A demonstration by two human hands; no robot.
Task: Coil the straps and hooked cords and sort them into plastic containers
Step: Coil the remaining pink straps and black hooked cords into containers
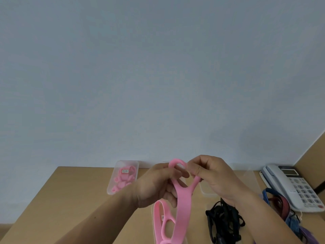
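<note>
Both hands raised over tan wooden desk [73,191]. Left hand [154,185] and right hand [211,175] each pinch looped end of flat pink rubbery strap [182,208], hanging between them.

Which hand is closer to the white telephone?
Right. The right hand pinches the pink strap, with the telephone off to its right. The left hand grips the same strap on the far side, farther from the telephone.
</note>
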